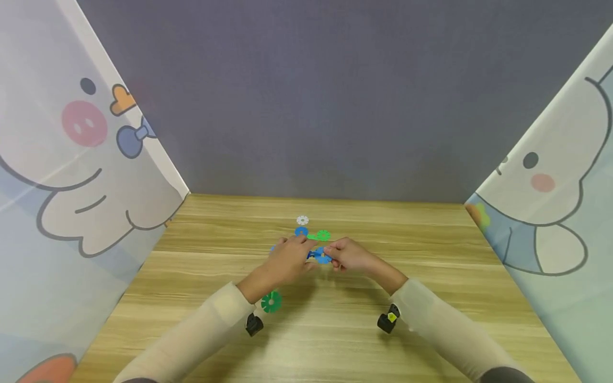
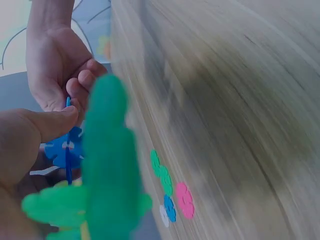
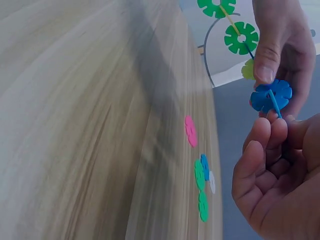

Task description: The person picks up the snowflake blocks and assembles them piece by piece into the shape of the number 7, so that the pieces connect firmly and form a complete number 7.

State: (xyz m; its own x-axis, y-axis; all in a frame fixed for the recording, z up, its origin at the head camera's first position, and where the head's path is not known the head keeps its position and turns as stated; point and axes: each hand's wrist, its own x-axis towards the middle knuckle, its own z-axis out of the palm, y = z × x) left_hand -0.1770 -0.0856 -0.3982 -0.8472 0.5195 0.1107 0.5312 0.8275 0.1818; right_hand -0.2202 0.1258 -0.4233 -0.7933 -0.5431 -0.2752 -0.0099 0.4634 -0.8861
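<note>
My left hand (image 1: 287, 259) grips a joined chain of notched plastic snowflake discs. In the right wrist view its thumb presses on a blue disc (image 3: 282, 92), and green discs (image 3: 241, 31) trail off behind, linked by discs seen edge-on. A dark green disc (image 1: 271, 302) of the chain shows below the left wrist. Facing it, my right hand (image 1: 353, 256) pinches a lighter blue disc (image 3: 275, 104) between thumb and fingers. That disc stands edge-on against the flat blue one, overlapping its notched rim. In the left wrist view, blurred green discs (image 2: 110, 165) hide part of the left hand.
Beyond the hands on the wooden table (image 1: 431, 319) lie loose discs: a white one (image 1: 302, 219), a blue one (image 1: 300, 231), green ones (image 1: 323, 235) and pink ones (image 2: 185, 200). A grey panel (image 1: 306, 106) stands behind, with printed cartoon curtains (image 1: 541, 223) at both sides.
</note>
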